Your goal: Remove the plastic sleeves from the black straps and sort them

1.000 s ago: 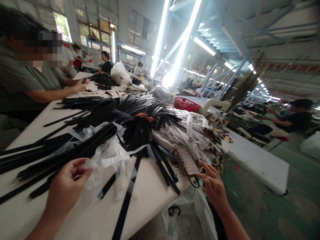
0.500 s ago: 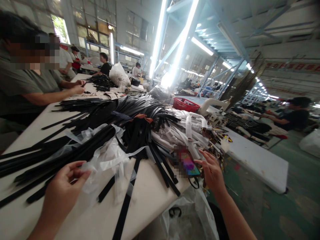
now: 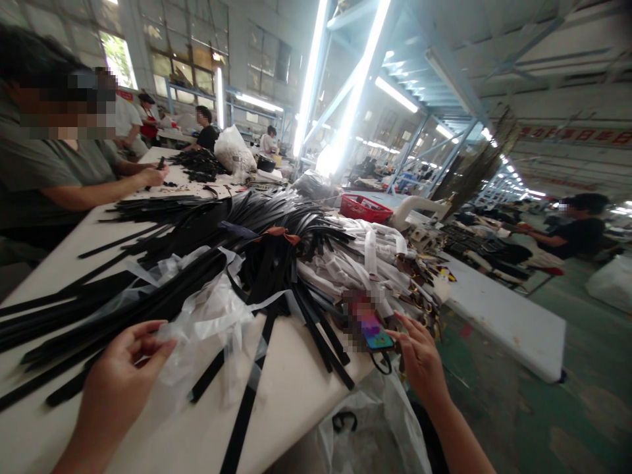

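Note:
My left hand (image 3: 126,372) pinches the edge of a crumpled, translucent plastic film (image 3: 212,316) between thumb and fingers. The film spreads over the table and across a bundle of black straps (image 3: 162,299). On the right, my right hand (image 3: 419,352) has its fingers stretched out. Its fingertips are at the edge of a smartphone (image 3: 376,332) with a lit, colourful screen; whether they press on it I cannot tell. Just behind the phone lie white-wrapped straps (image 3: 340,257). An orange-brown tie (image 3: 282,233) lies across the black straps, and one long black strap (image 3: 247,408) hangs toward me.
Beyond the straps stands a red basket (image 3: 364,208). A co-worker (image 3: 54,164) sits at the left, holding a small dark piece. Below the table edge hangs a clear plastic bag (image 3: 370,421). A white side table (image 3: 513,316) stands at the right.
My left hand keeps its pinch on the film with little movement. My right hand stays by the phone, shifting slightly. The co-worker's hands have moved a little, and the dark piece shows more.

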The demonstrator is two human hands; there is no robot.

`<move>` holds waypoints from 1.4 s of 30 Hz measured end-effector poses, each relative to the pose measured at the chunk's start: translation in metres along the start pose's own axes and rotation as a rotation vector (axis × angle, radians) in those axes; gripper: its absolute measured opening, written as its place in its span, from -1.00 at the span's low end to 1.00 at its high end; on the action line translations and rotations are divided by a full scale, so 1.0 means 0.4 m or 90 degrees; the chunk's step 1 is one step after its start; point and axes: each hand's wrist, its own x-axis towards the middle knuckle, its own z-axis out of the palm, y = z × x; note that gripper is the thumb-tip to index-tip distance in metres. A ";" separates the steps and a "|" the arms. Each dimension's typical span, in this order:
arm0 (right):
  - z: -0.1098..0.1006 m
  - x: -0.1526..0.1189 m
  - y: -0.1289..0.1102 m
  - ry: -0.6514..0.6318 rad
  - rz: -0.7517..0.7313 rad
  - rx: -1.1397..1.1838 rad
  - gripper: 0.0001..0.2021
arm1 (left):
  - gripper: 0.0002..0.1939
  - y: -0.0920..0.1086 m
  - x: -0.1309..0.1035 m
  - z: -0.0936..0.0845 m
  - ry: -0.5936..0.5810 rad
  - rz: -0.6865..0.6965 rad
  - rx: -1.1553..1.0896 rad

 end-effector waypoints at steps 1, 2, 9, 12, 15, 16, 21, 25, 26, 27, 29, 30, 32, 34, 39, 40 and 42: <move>-0.001 0.000 -0.002 0.015 0.004 0.005 -0.60 | -0.33 0.001 0.000 0.000 -0.002 -0.004 0.004; -0.001 0.001 -0.004 0.028 0.006 0.011 -0.59 | -0.33 0.002 -0.001 0.000 -0.002 -0.006 0.007; -0.004 0.017 -0.008 0.053 0.011 0.020 -0.58 | -0.33 0.021 -0.006 0.001 0.009 -0.003 0.020; -0.004 0.023 -0.011 0.039 0.007 0.016 -0.59 | -0.33 0.029 -0.009 0.002 0.016 0.000 0.034; -0.001 0.025 -0.013 0.017 -0.005 0.012 -0.60 | -0.35 0.026 -0.010 0.003 0.015 0.007 0.040; 0.000 0.025 -0.013 0.012 -0.008 0.011 -0.60 | -0.35 0.025 -0.010 0.003 0.015 0.006 0.041; 0.011 0.026 -0.013 0.006 -0.001 -0.002 -0.60 | -0.33 0.023 -0.006 0.003 0.007 -0.003 0.033; 0.018 0.035 -0.030 -0.024 -0.020 0.002 -0.61 | -0.34 0.029 -0.007 0.002 0.007 0.000 0.028; 0.020 0.039 -0.037 -0.036 -0.035 0.007 -0.62 | -0.34 0.029 -0.008 0.002 0.008 0.004 0.028; 0.022 0.042 -0.043 -0.044 -0.049 0.014 -0.62 | -0.33 0.029 -0.008 0.001 0.009 0.006 0.026; 0.025 0.049 -0.051 -0.036 -0.061 0.026 -0.62 | -0.33 0.025 -0.007 0.000 0.008 0.003 0.025; 0.026 0.051 -0.053 -0.018 -0.056 0.031 -0.62 | -0.32 0.022 -0.006 0.000 0.008 -0.003 0.024; 0.027 0.054 -0.049 0.017 -0.033 0.031 -0.59 | -0.30 0.014 -0.003 0.000 -0.001 -0.016 0.014; 0.027 0.056 -0.040 0.034 -0.016 0.017 -0.57 | -0.30 0.005 0.000 0.001 -0.007 -0.020 0.003; 0.035 0.071 -0.011 -0.006 -0.025 -0.023 -0.56 | -0.33 -0.019 0.005 0.010 -0.007 0.003 -0.012; 0.038 0.075 -0.005 -0.010 -0.033 -0.024 -0.56 | -0.34 -0.023 0.004 0.011 -0.008 0.011 -0.015; 0.044 0.084 0.004 -0.002 -0.044 -0.022 -0.55 | -0.35 -0.028 0.001 0.011 -0.009 0.029 -0.022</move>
